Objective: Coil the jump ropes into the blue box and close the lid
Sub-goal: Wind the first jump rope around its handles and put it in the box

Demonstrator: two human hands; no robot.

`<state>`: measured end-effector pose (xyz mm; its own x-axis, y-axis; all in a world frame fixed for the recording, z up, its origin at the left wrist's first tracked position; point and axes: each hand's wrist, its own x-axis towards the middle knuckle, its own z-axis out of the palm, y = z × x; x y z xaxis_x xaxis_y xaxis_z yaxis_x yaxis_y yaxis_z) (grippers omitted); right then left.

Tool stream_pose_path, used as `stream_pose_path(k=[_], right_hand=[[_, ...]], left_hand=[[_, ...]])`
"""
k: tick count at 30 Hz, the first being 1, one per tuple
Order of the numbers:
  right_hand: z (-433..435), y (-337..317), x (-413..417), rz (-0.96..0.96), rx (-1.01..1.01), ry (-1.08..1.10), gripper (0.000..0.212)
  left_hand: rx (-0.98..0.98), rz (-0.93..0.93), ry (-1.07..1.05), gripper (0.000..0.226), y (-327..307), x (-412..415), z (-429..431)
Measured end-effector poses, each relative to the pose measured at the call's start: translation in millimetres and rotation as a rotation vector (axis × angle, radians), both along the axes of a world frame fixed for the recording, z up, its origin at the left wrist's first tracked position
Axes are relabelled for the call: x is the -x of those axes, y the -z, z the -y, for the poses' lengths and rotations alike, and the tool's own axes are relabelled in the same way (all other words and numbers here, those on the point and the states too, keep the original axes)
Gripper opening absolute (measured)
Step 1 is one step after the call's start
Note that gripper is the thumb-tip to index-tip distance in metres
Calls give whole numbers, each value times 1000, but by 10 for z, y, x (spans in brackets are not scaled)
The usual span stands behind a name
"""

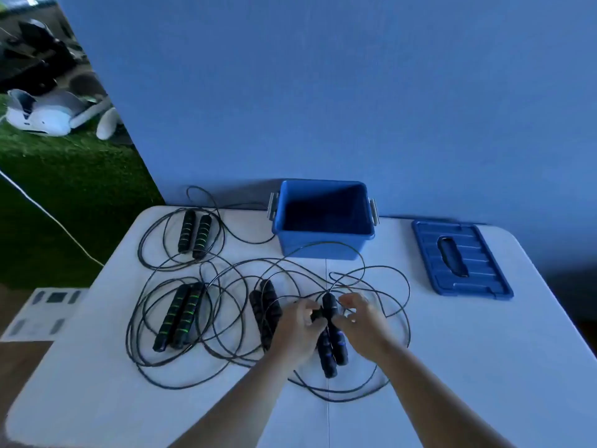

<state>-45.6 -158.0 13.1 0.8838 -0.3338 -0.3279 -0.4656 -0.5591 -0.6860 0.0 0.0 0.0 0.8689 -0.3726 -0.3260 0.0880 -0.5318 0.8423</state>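
Observation:
Several jump ropes lie spread on the white table [484,350], their thin black cords looped and crossing. One pair of green-striped handles [194,235] lies at the back left, another pair [179,316] at the front left, and an all-black pair [265,310] in the middle. My left hand [298,328] and my right hand [363,324] meet over the blue-striped handles [332,342]. The left fingers pinch one handle's top end; the right hand curls against the other handle. The blue box [323,244] stands open and empty at the back. Its lid [460,258] lies flat to the right.
A blue wall runs right behind the box. Off the table's left edge are green turf, a white cable [48,218], white and black equipment [42,114], and a grey panel [42,313] on the floor.

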Motion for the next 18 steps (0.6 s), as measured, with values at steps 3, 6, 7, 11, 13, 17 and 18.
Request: stream_pose_path(k=[3,6,7,11,13,17,18], right_hand=[[17,57,-13,-86,-12,-25,54],[20,64,24,-167,45,-115,61],[31,79,33,-174,54,-138,63],[27,154,54,-192,45,-176,76],[24,152,58,-187,37,-187,75],[88,138,105,-202,-99,-155,78],[108,148,122,-201,-130,-143,79]], left_hand=[[-68,12,-57,43,261,1,50],[-68,-63,-126,27,239,113,112],[-52,-69,-133,31,205,138,140],[-71,-123,-154,38,134,210,186],[-68,-142,-177,35,72,204,212],[21,-239,-244,17,79,186,223],[77,-271,-269,16,104,175,220]])
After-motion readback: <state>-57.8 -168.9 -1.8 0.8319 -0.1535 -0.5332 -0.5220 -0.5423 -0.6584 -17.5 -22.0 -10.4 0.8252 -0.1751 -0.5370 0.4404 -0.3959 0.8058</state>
